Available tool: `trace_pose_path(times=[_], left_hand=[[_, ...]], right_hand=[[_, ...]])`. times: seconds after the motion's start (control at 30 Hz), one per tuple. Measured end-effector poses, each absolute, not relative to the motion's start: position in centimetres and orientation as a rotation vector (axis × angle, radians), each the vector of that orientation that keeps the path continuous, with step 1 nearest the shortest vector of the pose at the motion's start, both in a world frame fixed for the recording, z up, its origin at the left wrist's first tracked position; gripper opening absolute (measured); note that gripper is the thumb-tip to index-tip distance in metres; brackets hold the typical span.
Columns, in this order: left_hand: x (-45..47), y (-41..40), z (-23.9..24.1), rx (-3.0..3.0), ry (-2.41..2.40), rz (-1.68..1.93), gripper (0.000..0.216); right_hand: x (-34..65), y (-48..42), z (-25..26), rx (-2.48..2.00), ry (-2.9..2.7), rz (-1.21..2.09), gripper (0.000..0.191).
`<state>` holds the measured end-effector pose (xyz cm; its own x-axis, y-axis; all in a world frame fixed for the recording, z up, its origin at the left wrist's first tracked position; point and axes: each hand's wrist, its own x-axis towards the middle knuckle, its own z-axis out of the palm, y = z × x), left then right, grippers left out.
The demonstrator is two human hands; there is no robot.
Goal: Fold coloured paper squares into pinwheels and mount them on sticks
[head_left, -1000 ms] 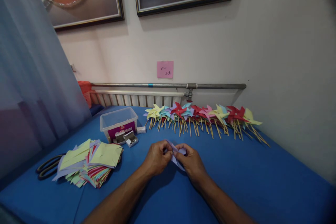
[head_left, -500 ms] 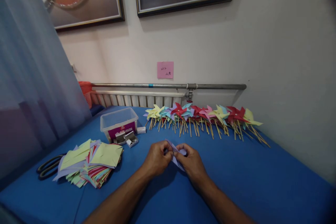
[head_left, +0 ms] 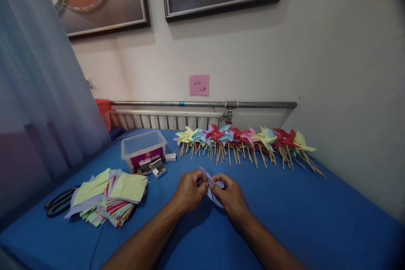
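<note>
Both hands are in close over the blue surface (head_left: pixel 316 219), out in front of the plastic box (head_left: pixel 144 137) and off to its right. The left hand (head_left: pixel 189 194) and the right hand (head_left: pixel 232 197) meet on one piece of lilac paper (head_left: pixel 211 192), each grip narrow, fingertips pinched onto the sheet. The paper is partly folded, held just above the cloth, with one point poking up between the thumbs.

Right against the box's near side sit a few small cartons (head_left: pixel 155 168). Nearer the person and left of the box lies a loose stack of coloured paper squares (head_left: pixel 109 196), and further left again a pair of dark scissors (head_left: pixel 58 202). To the right of the box, along the wall, a row of finished pinwheels (head_left: pixel 243 139) lies on wooden sticks. Above and right of the box, a pink note (head_left: pixel 199 84) is stuck to the wall.
</note>
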<state>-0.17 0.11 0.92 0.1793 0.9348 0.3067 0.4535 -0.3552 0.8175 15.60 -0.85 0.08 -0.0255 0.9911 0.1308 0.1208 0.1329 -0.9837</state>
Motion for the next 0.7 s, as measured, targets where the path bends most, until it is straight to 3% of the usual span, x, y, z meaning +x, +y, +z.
trace_pose_path(times=[0.27,0.4,0.7], left_hand=[[0.1,0.2,0.4,1.768,1.223,1.181,0.004],[-0.2,0.7,1.0,1.471,1.165,1.255,0.018],[-0.6,1.1,0.7,1.191,1.089,1.007,0.028]], right_hand=[[15.8,0.4,-1.4,-1.173,-1.236,1.159,0.029],[15.9,0.2,-0.8,-1.141,-1.201,1.159,0.031],[15.6,0.3,-1.6,-1.138,-1.247,1.211,0.034]])
